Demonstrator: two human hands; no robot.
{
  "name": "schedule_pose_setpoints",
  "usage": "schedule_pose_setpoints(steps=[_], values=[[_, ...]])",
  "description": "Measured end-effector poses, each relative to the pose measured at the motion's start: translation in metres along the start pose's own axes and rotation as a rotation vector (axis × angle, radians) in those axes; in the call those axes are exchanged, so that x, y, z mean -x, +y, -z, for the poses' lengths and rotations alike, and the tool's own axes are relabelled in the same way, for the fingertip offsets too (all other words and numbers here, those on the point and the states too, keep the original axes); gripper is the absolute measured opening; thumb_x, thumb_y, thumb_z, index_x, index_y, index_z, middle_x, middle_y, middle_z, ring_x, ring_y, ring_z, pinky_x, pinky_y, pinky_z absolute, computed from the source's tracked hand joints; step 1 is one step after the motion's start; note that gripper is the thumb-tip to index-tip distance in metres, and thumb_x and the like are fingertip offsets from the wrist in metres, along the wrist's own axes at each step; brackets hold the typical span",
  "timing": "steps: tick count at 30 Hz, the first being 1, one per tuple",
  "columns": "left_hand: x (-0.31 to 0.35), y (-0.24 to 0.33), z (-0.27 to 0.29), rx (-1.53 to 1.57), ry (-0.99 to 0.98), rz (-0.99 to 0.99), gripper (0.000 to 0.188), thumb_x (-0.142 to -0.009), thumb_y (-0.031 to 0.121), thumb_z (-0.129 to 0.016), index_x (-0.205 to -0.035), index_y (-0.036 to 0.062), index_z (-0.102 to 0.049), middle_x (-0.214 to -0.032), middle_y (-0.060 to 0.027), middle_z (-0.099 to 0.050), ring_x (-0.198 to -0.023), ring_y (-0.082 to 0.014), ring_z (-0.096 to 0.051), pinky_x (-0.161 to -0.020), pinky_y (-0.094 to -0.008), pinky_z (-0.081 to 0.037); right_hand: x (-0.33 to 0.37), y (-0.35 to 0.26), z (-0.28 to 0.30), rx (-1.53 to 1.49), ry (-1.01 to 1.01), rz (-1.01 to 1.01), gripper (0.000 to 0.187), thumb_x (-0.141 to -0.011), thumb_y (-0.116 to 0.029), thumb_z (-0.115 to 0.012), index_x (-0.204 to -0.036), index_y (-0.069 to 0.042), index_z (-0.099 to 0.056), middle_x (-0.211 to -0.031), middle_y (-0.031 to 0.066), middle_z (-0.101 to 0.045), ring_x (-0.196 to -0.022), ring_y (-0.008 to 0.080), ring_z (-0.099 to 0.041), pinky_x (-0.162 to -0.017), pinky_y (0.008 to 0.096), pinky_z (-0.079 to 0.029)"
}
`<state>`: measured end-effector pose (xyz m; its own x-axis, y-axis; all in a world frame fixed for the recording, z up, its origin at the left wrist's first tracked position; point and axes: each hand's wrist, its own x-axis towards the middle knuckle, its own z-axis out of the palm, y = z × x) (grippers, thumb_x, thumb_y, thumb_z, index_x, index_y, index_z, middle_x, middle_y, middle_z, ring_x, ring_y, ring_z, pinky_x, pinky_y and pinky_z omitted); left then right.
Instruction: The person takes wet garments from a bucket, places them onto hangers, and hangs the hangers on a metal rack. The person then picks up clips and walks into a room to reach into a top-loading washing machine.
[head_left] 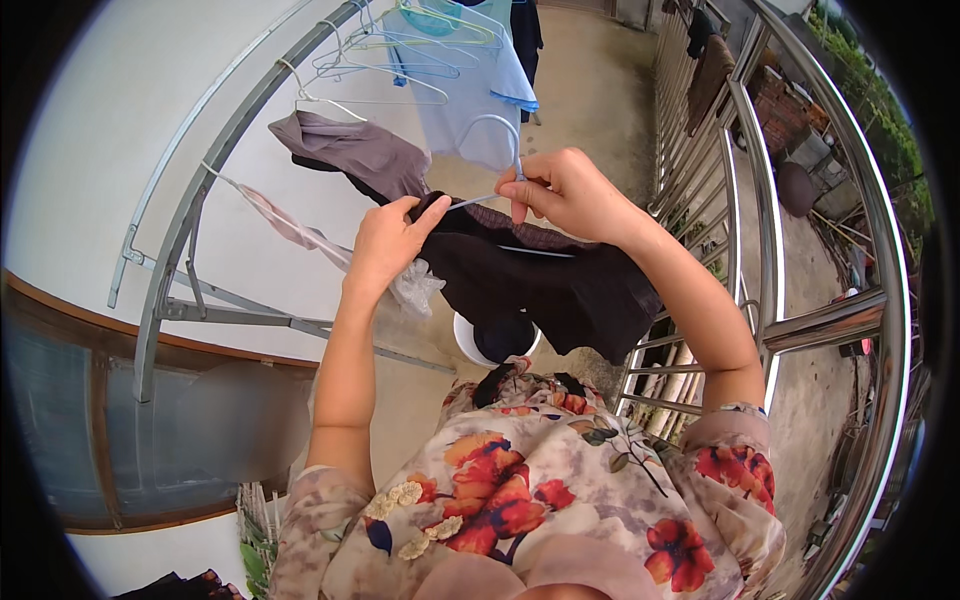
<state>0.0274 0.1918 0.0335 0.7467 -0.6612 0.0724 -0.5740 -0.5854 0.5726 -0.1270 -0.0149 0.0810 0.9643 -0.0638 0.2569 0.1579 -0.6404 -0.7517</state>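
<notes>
Thumb and fingers of the right hand [565, 192] pinch a thin, light-blue hanger [518, 155] just below its curved hook; the left hand [388, 240] pinches the edge of a black cloth garment [540, 288], which hangs below both hands, touching the hanger, above a round white bucket [465, 343].

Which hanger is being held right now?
The light-blue hanger: its neck is pinched in the right hand, frame partly covered by the black garment. The others hang beyond that hand.
</notes>
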Motion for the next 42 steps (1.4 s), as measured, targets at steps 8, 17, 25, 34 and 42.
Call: schedule_pose_setpoints(steps=[8,17,25,34,42], values=[[0.029,-0.042,-0.022,0.231,-0.006,-0.107,0.101,-0.073,0.056,-0.077,-0.143,-0.0018,-0.032,-0.062,-0.0081,-0.059,-0.058,-0.0181,-0.058,-0.063,-0.0319,-0.048,0.011,-0.008,0.029,0.008,0.124,-0.105,0.018,-0.093,-0.012,-0.061,-0.092,0.004,-0.068,-0.069,0.0043,-0.067,-0.058,0.0075,-0.052,-0.055,0.0246,-0.044],[0.071,-0.047,-0.054,0.324,-0.201,-0.093,0.035,-0.084,0.029,-0.073,-0.102,-0.0003,-0.067,-0.059,-0.0079,-0.061,-0.052,-0.0145,-0.056,-0.053,-0.0303,-0.044,-0.007,-0.020,0.118,-0.023,0.337,-0.156,0.023,-0.096,-0.018,-0.059,-0.092,0.004,-0.068,-0.072,0.0033,-0.067,-0.062,0.0052,-0.052,-0.056,0.0210,-0.042],[0.095,-0.090,-0.082,0.366,-0.418,0.053,0.030,-0.086,0.028,-0.071,-0.099,0.0008,-0.068,-0.059,-0.0040,-0.061,-0.052,-0.0076,-0.053,-0.050,-0.0277,-0.042,-0.043,0.000,0.187,0.076,0.567,-0.111,0.022,-0.094,-0.016,-0.057,-0.086,0.002,-0.067,-0.065,0.0022,-0.063,-0.055,0.0048,-0.048,-0.052,0.0207,-0.037],[0.097,-0.102,-0.106,0.416,-0.407,0.127,0.031,-0.086,0.033,-0.070,-0.092,0.0030,-0.070,-0.063,-0.0116,-0.064,-0.054,-0.0202,-0.062,-0.052,-0.0330,-0.046,-0.109,0.028,0.162,0.279,0.486,-0.152,0.020,-0.089,-0.013,-0.061,-0.081,0.004,-0.068,-0.060,0.0051,-0.064,-0.053,0.0074,-0.050,-0.052,0.0262,-0.040],[0.073,-0.086,-0.130,0.459,-0.335,0.213,0.031,-0.087,0.033,-0.069,-0.093,0.0028,-0.069,-0.063,-0.0126,-0.064,-0.054,-0.0206,-0.061,-0.053,-0.0330,-0.046,-0.135,0.085,0.197,0.354,0.391,-0.175,0.018,-0.084,-0.010,-0.059,-0.078,0.004,-0.068,-0.056,0.0060,-0.063,-0.049,0.0101,-0.049,-0.049,0.0284,-0.038]])
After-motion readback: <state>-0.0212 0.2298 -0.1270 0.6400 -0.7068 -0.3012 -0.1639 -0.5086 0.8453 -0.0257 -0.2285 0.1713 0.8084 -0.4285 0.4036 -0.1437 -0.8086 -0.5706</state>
